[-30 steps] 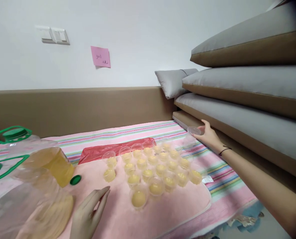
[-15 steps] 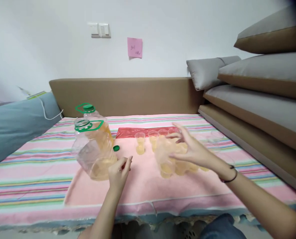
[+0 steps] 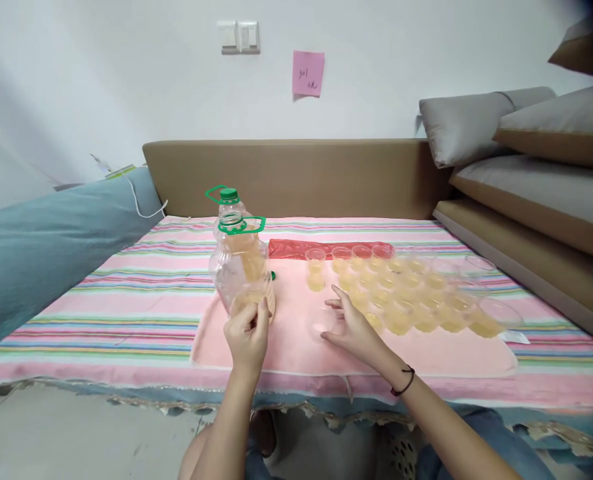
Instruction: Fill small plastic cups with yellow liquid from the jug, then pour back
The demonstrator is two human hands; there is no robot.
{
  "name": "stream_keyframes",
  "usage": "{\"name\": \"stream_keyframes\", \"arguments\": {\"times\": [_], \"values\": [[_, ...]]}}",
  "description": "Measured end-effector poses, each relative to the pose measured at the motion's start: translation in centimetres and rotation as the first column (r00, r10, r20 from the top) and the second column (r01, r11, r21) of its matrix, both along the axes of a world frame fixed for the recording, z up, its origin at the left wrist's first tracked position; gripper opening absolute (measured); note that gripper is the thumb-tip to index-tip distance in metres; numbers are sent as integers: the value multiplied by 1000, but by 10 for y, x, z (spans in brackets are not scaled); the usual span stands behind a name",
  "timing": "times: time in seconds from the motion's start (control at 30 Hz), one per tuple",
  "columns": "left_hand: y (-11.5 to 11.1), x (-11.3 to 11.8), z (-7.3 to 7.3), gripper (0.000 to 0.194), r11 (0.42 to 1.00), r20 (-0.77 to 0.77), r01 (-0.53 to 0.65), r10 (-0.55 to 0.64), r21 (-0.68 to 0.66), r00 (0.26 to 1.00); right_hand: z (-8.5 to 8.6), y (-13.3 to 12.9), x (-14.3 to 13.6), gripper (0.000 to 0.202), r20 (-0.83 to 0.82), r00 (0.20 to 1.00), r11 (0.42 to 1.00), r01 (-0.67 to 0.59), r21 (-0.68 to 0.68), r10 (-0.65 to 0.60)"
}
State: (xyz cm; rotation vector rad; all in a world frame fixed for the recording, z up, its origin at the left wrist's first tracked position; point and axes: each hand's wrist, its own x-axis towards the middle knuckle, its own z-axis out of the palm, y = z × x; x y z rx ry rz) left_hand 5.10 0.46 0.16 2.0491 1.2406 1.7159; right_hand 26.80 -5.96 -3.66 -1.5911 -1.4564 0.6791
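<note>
My left hand (image 3: 248, 333) is closed in a fist in front of the lower part of an uncapped clear plastic jug (image 3: 239, 267). What the fist holds, if anything, is hidden. Pale yellow liquid shows low in the jug. My right hand (image 3: 351, 327) curves its thumb and fingers around a faint clear plastic cup (image 3: 319, 323) above the pink cloth. Beyond it stands a single cup of yellow liquid (image 3: 316, 272). To the right, rows of filled cups (image 3: 401, 300) stand close together.
A second jug with a green cap (image 3: 228, 194) stands behind the first. A loose green cap (image 3: 273, 275) lies beside them. Red plastic wrapping (image 3: 289, 249) lies behind the cups. Grey-and-brown cushions (image 3: 541, 200) are stacked on the right, a blue cushion (image 3: 66, 227) on the left.
The view has shifted left, bringing the whole block of cups into sight. My right hand has moved from in front of the filled cups to their left, holding the clear cup.
</note>
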Motion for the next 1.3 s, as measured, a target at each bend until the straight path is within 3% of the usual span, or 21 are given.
{"name": "stream_keyframes", "arguments": {"times": [0.2,0.33,0.47,0.63,0.8,0.93,1.13,1.3], "values": [[-4,-9,5,45,1000,101,1,2,-28,995,-11,3,-3,93,53,998,996,17,89,-22],[-6,-11,10,43,999,139,-27,31,-33,990,-11,4,-4,93,76,997,998,15,64,-20],[-5,-15,10,40,997,230,-23,40,-75,972,-7,2,-3,95,96,995,998,4,61,-10],[0,-22,8,39,991,374,-43,87,-124,923,10,6,-5,90,47,998,987,40,153,-47],[14,-30,10,23,980,576,-116,189,-162,795,33,37,-38,89,-88,993,978,-60,200,79],[28,-41,3,17,957,634,-159,280,-243,721,39,78,-75,96,-197,964,972,-139,187,176],[39,-58,-9,27,916,585,-2,259,-402,769,36,125,-104,108,-339,864,912,-271,308,371],[43,-62,-11,36,881,580,99,217,-462,785,25,134,-120,109,-321,875,893,-226,388,361]]}}
